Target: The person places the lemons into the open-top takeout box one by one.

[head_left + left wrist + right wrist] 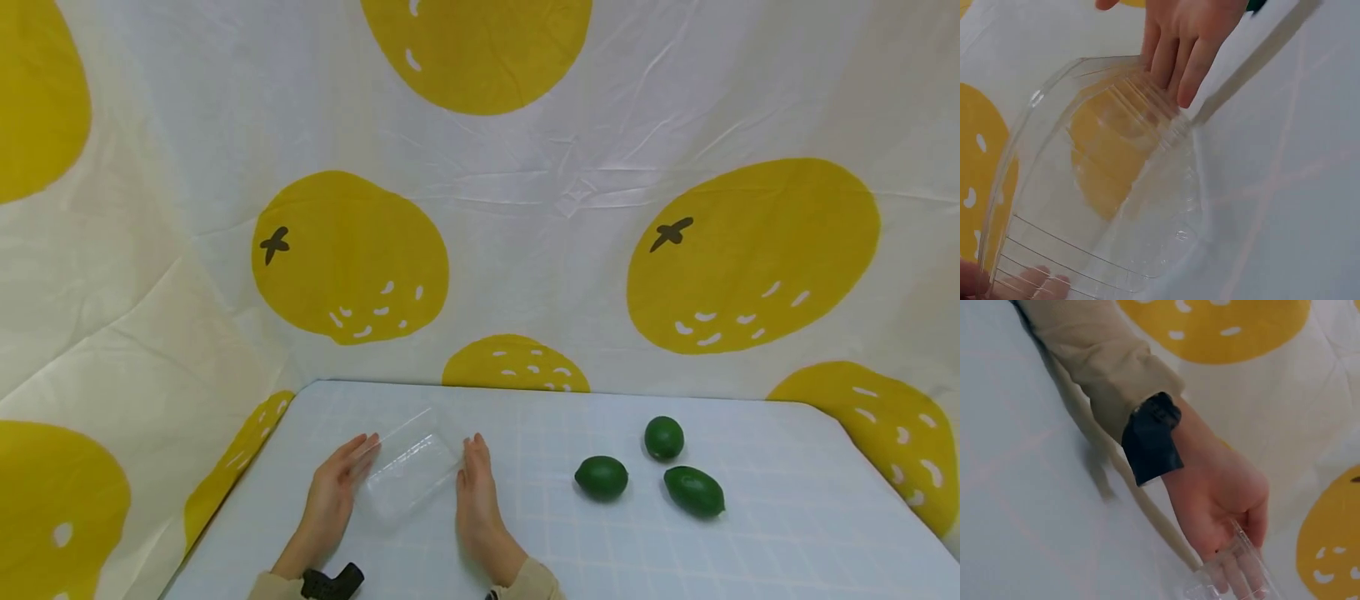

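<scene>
A clear plastic container (pixel 412 477) tilts over the table between the two hands, held from its opposite ends. My left hand (pixel 330 497) lies along its left end with extended fingers; the right wrist view shows the left palm (pixel 1216 500) against the plastic. At the right end, my right hand (pixel 482 504) touches the wall with straight fingers. Seen from the left wrist, the right hand's fingers (pixel 1175 59) lie against the outside of the container (pixel 1166 219). Its ribbed walls are see-through, and some left fingers show through them.
To the right of the hands lie three dark green limes: one nearest the hands (pixel 602 477), one farther back (pixel 663 438), one at the right (pixel 694 492). A pale checked cloth covers the table (pixel 780 533). A white curtain (pixel 525 275) with yellow fruit prints hangs behind.
</scene>
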Demonstrator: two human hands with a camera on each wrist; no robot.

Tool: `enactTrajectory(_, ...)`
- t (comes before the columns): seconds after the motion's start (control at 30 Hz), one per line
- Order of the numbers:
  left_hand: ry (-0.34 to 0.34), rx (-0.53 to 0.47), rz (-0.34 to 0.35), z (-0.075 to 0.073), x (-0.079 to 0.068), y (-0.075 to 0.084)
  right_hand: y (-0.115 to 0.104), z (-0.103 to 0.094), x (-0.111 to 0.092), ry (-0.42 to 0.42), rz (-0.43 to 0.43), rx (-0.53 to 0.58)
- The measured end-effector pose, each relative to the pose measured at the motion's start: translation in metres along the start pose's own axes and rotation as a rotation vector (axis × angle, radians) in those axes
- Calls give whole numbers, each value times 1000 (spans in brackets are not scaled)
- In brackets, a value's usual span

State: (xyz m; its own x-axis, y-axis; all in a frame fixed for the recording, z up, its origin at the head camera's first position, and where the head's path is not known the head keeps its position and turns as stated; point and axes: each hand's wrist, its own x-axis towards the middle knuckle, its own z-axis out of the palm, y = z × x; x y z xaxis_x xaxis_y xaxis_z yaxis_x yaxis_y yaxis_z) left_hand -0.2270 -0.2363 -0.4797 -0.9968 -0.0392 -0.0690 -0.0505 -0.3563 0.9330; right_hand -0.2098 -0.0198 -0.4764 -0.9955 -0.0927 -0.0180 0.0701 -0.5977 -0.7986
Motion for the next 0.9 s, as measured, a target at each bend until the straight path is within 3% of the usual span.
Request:
enactTrajectory(0.27, -26, -6, 48, 24, -10, -8, -16, -11, 0, 55, 15, -95)
enactTrajectory(0.5, -147, -4, 93, 44, -21, -19, -33, -29, -1, 87, 28, -170)
enactTrajectory(0.77, -186, 4, 12, 69, -38, -29, -50, -50, -5, 87, 22, -248)
enactTrajectory(0.9, -202, 28, 3, 82, -49, -34, -58, -55, -8, 80, 12, -265)
